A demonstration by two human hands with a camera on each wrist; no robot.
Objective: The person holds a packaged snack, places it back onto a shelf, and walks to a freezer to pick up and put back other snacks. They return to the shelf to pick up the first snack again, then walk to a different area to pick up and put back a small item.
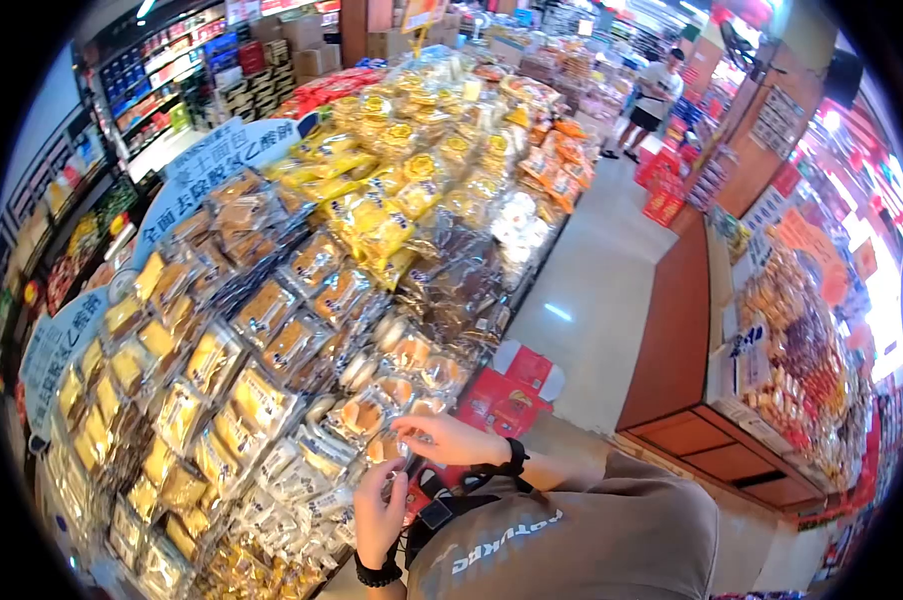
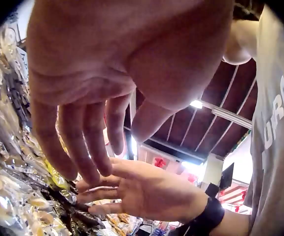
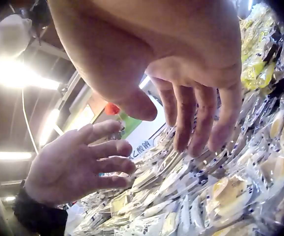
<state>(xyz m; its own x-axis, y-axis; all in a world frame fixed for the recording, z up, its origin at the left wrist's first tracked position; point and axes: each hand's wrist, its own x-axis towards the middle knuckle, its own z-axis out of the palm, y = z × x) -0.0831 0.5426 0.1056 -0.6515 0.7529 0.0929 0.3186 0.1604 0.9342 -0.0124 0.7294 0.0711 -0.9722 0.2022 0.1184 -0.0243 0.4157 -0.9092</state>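
The pale shop floor (image 1: 594, 285) ran between a wooden counter (image 1: 662, 360) and a wide heap of wrapped bread (image 1: 317, 265). A person (image 1: 657, 97) stood far along it, and a red box (image 1: 507, 390) lay beside the heap. My right hand (image 1: 442, 438) and left hand (image 1: 377, 515) hung near each other at the heap's near edge, the fingers of both loosely bent, a little apart, holding nothing I could see. The cake packs (image 1: 365, 412) lay just beside my fingertips, some hidden behind my right hand; whether I touched them, or which way they pointed, I couldn't tell. Near my left hand, white packets (image 1: 322, 450) slanted lengthwise from upper left to lower right in the head view. Glare blurred much of the plastic, and the wrist views cut off part of each hand. Each wrist wore a black band (image 1: 514, 457).
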